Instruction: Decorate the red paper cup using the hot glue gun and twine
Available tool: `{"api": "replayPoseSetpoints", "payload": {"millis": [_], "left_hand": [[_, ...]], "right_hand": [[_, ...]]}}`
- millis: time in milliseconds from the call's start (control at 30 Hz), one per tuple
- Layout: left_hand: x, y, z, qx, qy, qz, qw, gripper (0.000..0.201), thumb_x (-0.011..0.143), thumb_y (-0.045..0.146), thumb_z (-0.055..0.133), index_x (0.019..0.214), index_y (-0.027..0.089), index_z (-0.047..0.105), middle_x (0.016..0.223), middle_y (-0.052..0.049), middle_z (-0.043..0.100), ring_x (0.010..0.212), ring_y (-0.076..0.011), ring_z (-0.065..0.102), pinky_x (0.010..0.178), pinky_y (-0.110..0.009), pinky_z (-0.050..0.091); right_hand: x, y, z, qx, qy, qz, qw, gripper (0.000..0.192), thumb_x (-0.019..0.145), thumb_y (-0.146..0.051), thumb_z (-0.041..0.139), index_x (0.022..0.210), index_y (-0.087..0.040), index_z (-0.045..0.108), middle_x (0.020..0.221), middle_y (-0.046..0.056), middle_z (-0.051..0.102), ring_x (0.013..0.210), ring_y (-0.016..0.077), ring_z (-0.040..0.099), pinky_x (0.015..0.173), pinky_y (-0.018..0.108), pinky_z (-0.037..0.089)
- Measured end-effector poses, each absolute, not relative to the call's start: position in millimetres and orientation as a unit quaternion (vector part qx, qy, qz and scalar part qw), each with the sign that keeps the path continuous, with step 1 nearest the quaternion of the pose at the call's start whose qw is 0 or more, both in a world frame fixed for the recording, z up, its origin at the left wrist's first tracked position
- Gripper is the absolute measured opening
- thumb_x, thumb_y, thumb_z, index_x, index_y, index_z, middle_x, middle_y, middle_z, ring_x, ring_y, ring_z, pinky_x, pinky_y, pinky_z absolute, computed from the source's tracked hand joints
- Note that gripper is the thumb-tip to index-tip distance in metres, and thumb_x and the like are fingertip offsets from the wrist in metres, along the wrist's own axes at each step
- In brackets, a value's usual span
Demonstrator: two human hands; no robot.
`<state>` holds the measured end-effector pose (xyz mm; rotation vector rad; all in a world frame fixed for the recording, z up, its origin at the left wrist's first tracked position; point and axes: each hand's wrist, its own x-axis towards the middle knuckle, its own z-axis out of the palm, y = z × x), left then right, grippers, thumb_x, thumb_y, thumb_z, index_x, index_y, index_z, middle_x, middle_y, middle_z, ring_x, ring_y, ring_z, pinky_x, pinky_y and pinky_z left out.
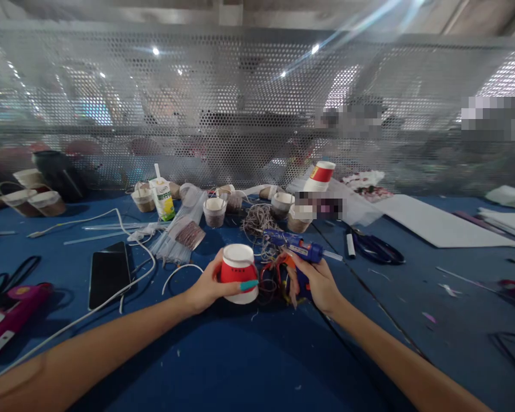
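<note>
My left hand [208, 286] grips a red and white paper cup [239, 270] that stands upside down on the blue table [249, 366]. My right hand [315, 280] holds a blue hot glue gun [298, 250] by its handle, nozzle pointing right. The glue gun sits just right of the cup. A tangle of coloured string [269, 280] lies between my two hands.
A black phone [109, 273] and a white cable [111, 297] lie at the left. Several small cups [215, 210], a juice carton [163, 197], twine [257, 220], scissors [375, 247] and white sheets [433, 220] lie farther back. A perforated metal screen [257, 109] closes the far edge.
</note>
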<state>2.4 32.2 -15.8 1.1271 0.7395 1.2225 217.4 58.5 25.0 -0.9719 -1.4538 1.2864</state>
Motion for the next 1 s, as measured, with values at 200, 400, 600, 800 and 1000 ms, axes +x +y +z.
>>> {"api": "replayPoseSetpoints", "payload": {"millis": [200,400,600,800,1000], "left_hand": [[1,43,-8,0.613,0.329,0.463,0.549,0.058,0.048,0.029,0.085,0.102,0.02,0.067,0.126,-0.012,0.053,0.126,-0.0355,0.041,0.108,-0.051,0.027],[20,66,7,0.706,0.318,0.43,0.463,0.063,0.045,0.026,0.085,0.105,0.023,0.067,0.135,-0.01,0.049,0.131,-0.0358,0.032,0.111,-0.054,0.013],[33,76,11,0.662,0.303,0.434,0.531,0.05,0.052,0.029,0.083,0.098,0.017,0.068,0.102,-0.008,0.066,0.103,-0.0286,0.056,0.101,-0.048,0.035],[31,87,1,0.509,0.372,0.55,0.548,0.052,0.051,0.031,0.083,0.097,0.014,0.065,0.093,-0.007,0.069,0.088,-0.0232,0.063,0.088,-0.041,0.047],[21,106,-5,0.478,0.423,0.609,0.471,0.053,0.052,0.033,0.082,0.098,0.016,0.064,0.095,-0.007,0.068,0.092,-0.0235,0.062,0.091,-0.042,0.046]], "right_hand": [[222,64,32,-0.366,-0.543,0.604,0.454,0.034,0.073,-0.05,0.059,0.074,-0.016,0.061,0.031,-0.006,0.046,0.019,0.0127,0.04,0.023,0.024,0.034],[223,65,31,-0.37,-0.538,0.589,0.476,0.034,0.074,-0.05,0.057,0.074,-0.017,0.061,0.029,-0.005,0.046,0.019,0.0134,0.041,0.023,0.024,0.032],[234,75,33,-0.374,-0.556,0.547,0.501,0.033,0.074,-0.048,0.058,0.075,-0.015,0.062,0.03,-0.005,0.046,0.021,0.013,0.04,0.024,0.024,0.033],[253,96,39,-0.379,-0.566,0.473,0.559,0.029,0.07,-0.043,0.067,0.068,-0.015,0.061,0.034,-0.005,0.05,0.024,0.0108,0.043,0.028,0.023,0.04],[256,101,35,-0.367,-0.545,0.45,0.605,0.03,0.07,-0.046,0.066,0.071,-0.017,0.06,0.036,-0.006,0.05,0.025,0.0108,0.044,0.027,0.024,0.04]]}}
